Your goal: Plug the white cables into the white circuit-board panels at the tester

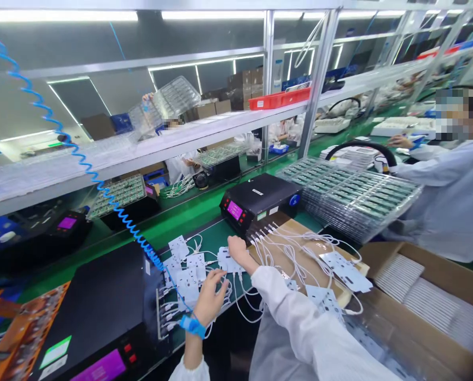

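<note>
My left hand (211, 296) wears a blue wrist strap (192, 326) and reaches over several small white boards (189, 278) on the green bench mat; its fingers pinch at one board's edge. My right hand (238, 251) is curled on another white board (225, 260) that has a white cable (288, 248) plugged in. Many such cables run from a black tester box (260, 201) with a purple display.
A second black box (101, 312) lies at the front left with a blue coiled cord (81, 159) above it. Stacked clear trays of green circuit boards (351, 196) stand to the right. An open cardboard box (419, 296) is at the lower right. A co-worker in white (451, 196) sits on the right.
</note>
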`<act>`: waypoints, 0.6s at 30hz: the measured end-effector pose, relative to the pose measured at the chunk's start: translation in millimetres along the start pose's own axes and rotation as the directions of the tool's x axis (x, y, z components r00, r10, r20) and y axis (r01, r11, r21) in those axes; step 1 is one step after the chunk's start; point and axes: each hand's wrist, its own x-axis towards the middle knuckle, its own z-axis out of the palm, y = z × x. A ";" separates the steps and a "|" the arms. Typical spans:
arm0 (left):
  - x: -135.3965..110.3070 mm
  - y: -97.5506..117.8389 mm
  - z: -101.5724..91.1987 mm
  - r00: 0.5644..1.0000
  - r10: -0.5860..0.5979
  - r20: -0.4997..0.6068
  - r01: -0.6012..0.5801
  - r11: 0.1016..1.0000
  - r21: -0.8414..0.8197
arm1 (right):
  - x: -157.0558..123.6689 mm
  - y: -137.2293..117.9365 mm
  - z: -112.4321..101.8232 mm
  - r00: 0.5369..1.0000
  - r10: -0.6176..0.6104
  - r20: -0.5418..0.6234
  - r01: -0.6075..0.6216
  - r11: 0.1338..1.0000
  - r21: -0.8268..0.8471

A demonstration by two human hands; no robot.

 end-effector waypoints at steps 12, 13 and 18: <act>38.1 -43.0 56.2 0.948 -0.311 -0.074 0.290 0.934 -0.210 | -37.6 20.0 -26.8 0.995 0.028 -0.093 -0.028 1.000 0.005; 39.3 -44.2 55.6 0.943 -0.324 -0.080 0.302 0.930 -0.210 | -40.7 21.4 -27.2 0.995 0.030 -0.095 -0.030 1.000 0.007; 44.6 -52.6 52.4 0.936 -0.347 -0.065 0.328 0.922 -0.207 | -48.0 28.7 -27.5 0.993 0.045 -0.107 -0.044 0.999 0.011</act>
